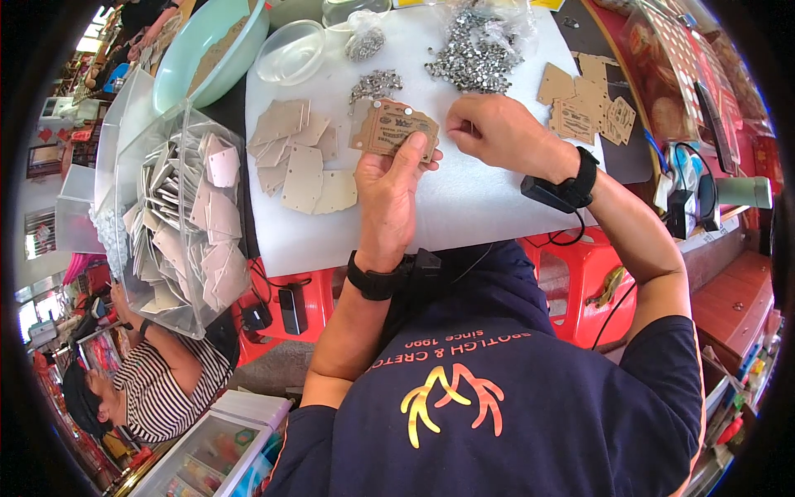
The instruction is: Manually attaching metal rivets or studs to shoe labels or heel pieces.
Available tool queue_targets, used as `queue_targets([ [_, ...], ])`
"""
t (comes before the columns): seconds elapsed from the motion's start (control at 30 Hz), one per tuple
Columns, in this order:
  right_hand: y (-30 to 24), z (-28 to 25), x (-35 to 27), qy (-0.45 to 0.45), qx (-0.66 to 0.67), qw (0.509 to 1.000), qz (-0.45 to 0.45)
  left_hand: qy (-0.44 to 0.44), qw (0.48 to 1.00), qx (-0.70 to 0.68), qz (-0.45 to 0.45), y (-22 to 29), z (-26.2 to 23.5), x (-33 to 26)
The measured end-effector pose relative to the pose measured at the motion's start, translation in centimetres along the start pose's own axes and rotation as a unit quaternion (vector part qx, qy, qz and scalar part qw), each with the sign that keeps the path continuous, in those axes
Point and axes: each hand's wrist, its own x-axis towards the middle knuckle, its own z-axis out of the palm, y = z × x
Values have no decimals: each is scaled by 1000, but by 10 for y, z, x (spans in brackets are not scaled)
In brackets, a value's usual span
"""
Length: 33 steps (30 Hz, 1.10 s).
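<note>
My left hand [391, 186] grips a brown printed card [383, 128] upright over the white work surface, thumb across its front. Small round silver pieces sit along the card's top edge. To the right of it, my right hand [515, 134] is closed, its fingertips curled under and turned toward the card but apart from it; whether a small piece is between them is hidden. Beyond my hands lie a large heap of small silver metal pieces [476, 62] and a smaller heap of the same pieces [378, 84]. Left of my left hand, plain greyish cards [302, 176] lie in a loose pile.
More brown printed cards [573, 118] lie at the right edge. On the left stand a clear plastic box [195, 319] full of cards and a pale green basin [168, 70]. A clear bowl [290, 54] stands at the back. A person in a striped shirt [170, 385] is at lower left.
</note>
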Motion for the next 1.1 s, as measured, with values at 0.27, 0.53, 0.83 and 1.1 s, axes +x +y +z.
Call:
queue_targets([
  [0.27,-18,-22,1,-90,435,873,202,-11,1000,2,-5,0,6,3],
  [0.53,-3,-21,-4,-140,584,771,213,-70,997,-6,-10,3,13,1],
  [0.83,-11,-21,-4,-104,576,788,189,-54,998,21,22,-1,10,1],
  [1.1,-23,-22,-5,-93,590,766,240,-44,996,53,54,-4,10,3],
])
